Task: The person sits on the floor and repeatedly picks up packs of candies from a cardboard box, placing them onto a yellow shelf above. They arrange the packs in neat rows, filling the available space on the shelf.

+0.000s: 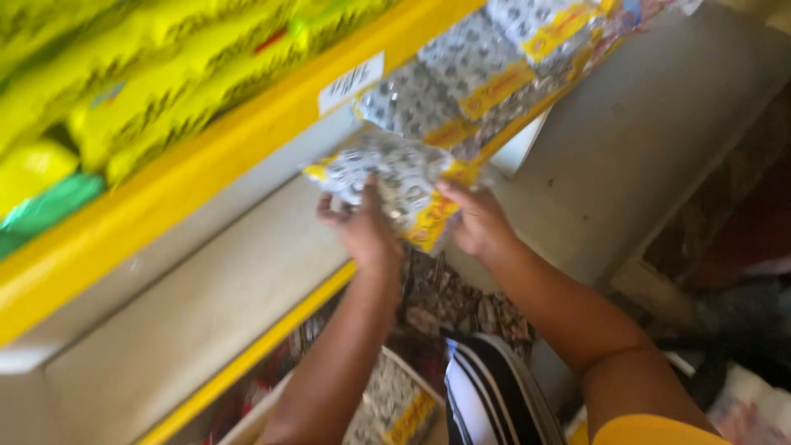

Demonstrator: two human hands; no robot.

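Note:
Both of my hands hold one packet [394, 180], a silver-grey patterned bag with a yellow band, just in front of the beige shelf [206, 288]. My left hand [360, 227] grips its lower left side with the thumb on top. My right hand [476, 218] pinches its right edge by the yellow band. More packets of the same kind [478, 70] lie in a row on the shelf just above and to the right of the held one. The picture is blurred by motion.
A yellow shelf rail [247, 132] with a white label crosses the top left, with yellow and green packs [124, 82] above it. Below my arms sit a box of more packets [395, 408], dark patterned packets [461, 301] and a black-and-white striped thing [490, 391].

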